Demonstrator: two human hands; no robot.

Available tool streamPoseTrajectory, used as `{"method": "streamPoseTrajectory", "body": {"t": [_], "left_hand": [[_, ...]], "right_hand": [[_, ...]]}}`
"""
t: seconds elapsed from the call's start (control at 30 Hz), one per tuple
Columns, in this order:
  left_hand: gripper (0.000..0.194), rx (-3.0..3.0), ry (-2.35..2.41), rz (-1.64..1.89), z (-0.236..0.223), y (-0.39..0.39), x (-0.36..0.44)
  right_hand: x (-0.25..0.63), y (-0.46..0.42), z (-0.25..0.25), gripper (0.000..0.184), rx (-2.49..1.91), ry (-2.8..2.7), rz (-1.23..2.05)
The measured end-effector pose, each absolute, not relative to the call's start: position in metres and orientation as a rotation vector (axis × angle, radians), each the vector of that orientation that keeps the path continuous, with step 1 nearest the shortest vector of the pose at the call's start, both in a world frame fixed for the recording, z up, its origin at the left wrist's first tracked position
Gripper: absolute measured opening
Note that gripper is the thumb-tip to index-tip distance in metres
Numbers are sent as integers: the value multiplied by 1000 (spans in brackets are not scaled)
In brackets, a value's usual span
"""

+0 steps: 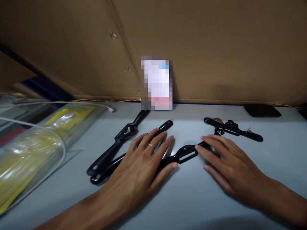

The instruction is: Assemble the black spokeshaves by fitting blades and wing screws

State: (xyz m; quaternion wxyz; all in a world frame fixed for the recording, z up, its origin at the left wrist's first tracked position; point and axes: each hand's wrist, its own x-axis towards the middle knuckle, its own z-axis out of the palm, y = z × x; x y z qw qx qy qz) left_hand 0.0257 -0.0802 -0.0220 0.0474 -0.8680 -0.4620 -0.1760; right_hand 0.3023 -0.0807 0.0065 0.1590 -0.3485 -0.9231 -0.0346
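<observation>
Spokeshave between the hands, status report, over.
Left hand over one end, right hand at the other. Spokeshave uncovered mid-body. In the way: second spokeshave running under left hand.

Worktop (285, 153): open surface at its right side and along the near edge between the two forearms. Approach from the left hindered by the white cable (62, 140), looped over the clear plastic packaging (35, 150). Reach to the rear closed off by the upright cardboard (227, 48), with the blurred panel (158, 84) stood before it.
</observation>
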Motion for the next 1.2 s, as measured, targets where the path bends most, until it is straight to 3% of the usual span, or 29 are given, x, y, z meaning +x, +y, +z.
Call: {"method": "streamPoseTrajectory", "body": {"t": [0.27, 0.57, 0.8, 1.03, 1.2], "left_hand": [[51, -2846, -1140, -571, -11, -87, 32], [51, -2758, -1268, -588, -12, -91, 34], [42, -2785, -1209, -570, -12, -88, 32], [46, -2910, -974, -549, -3, -100, 39], [42, -2788, -1245, -623, -5, -98, 38]], "right_hand": [[314, -70, -1, 61, -992, -2770, -206], [336, -53, 8, 41, -1449, -2640, -545], [336, -42, 15, 32, -1924, -2597, -551], [326, -56, 16, 27, -1418, -2406, -530], [320, -68, 12, 26, -1292, -2454, -186]]}}
